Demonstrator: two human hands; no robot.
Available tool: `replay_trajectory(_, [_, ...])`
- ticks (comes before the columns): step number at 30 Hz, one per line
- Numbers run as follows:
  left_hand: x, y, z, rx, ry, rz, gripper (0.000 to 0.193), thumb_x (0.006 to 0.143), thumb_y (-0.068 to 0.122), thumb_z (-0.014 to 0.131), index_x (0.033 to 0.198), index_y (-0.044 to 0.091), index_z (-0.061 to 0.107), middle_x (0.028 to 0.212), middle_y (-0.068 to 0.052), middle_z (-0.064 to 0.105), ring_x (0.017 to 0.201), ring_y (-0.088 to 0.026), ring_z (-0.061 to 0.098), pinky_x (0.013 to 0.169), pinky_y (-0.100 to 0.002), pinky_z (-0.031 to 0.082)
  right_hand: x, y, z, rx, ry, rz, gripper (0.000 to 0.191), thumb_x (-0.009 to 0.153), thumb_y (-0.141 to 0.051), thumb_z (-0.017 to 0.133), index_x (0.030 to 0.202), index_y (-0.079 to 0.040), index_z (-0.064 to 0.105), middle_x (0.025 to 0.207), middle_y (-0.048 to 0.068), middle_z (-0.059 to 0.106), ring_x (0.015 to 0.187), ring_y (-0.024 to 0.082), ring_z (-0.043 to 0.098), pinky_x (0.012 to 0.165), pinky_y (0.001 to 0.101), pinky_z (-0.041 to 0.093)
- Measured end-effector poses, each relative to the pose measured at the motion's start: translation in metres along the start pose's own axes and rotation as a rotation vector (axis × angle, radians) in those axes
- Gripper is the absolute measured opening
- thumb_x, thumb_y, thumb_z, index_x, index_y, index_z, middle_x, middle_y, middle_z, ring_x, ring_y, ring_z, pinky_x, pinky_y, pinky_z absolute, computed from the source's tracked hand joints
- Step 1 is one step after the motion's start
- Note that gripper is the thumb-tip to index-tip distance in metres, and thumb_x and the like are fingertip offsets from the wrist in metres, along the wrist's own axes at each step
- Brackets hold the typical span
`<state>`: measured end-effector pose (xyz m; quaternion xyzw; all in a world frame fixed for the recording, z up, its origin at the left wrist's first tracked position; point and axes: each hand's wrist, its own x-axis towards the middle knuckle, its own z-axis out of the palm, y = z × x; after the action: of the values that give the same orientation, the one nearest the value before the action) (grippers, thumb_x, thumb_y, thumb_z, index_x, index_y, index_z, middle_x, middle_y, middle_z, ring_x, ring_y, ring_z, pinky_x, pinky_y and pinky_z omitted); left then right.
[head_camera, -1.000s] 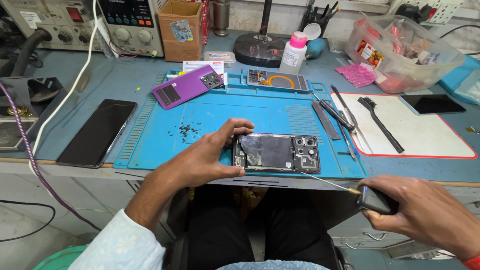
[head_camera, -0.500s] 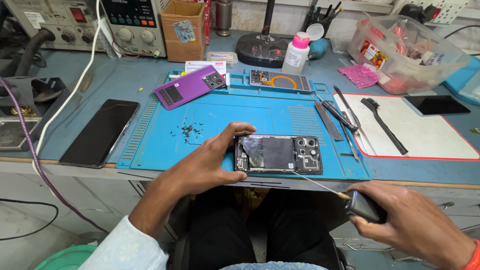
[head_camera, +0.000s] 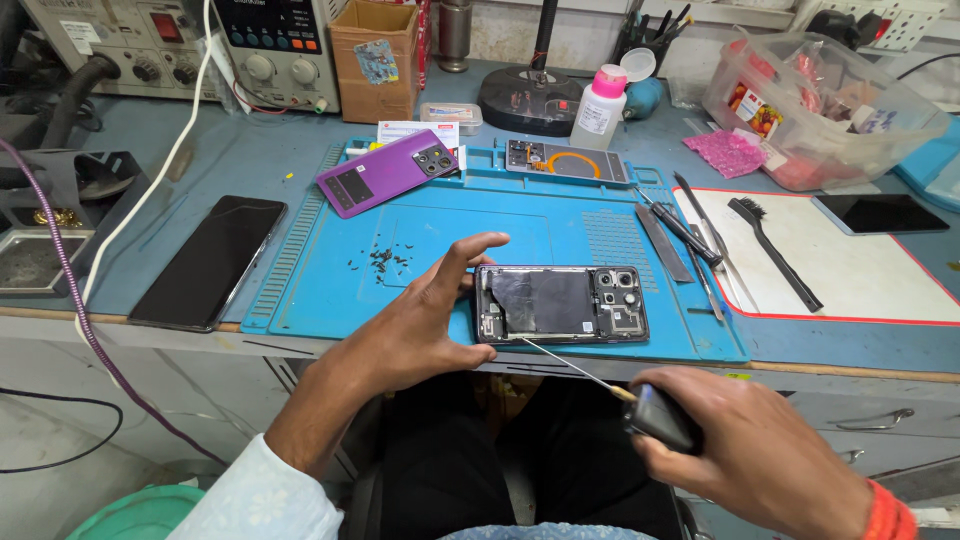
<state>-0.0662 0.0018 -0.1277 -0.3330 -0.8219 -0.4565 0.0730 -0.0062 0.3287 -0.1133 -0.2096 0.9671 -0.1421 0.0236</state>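
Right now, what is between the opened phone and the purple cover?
In the head view, bare blue mat separates the opened phone from the purple cover; tiny screws lie leftward.

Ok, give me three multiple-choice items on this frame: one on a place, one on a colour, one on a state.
1. Where is the opened phone?
A. on the blue mat
B. on the white pad
C. in the clear tub

2. What colour is the back cover at the mat's far edge?
A. green
B. purple
C. red

3. What does the right hand hold?
A. a brush
B. nothing
C. a screwdriver

Answers: 1 A, the phone lies near the mat's front edge, at the left hand. 2 B, the cover is purple. 3 C, the fingers grip its dark handle, tip at the phone.
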Motion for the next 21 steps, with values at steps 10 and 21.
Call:
replay_trajectory(10, [0.007, -0.001, 0.015, -0.019, -0.004, -0.167, 0.115, 0.062, 0.022, 0.095, 0.153, 0.026, 0.024, 0.138, -0.02, 0.057, 0.123, -0.034, 0.063, 0.103, -0.046, 0.05, 0.029, -0.035, -0.02, 0.007, 0.023, -0.049, 0.044, 0.079, -0.039, 0.075, 0.113, -0.012, 0.07, 0.087, 0.014, 0.073, 0.084, 0.036, 0.07, 0.072, 0.0428, 0.055])
replay_trajectory(21, [0.006, -0.008, 0.023, -0.071, 0.031, -0.11, 0.115, 0.065, 0.021, 0.094, 0.155, 0.025, 0.022, 0.137, -0.022, 0.058, 0.123, -0.035, 0.066, 0.103, -0.047, 0.052, 0.05, -0.065, -0.032, -0.15, -0.002, 0.051, 0.046, 0.08, -0.048, 0.075, 0.101, -0.007, 0.068, 0.083, 0.02, 0.07, 0.08, 0.041, 0.069, 0.072, 0.0502, 0.054])
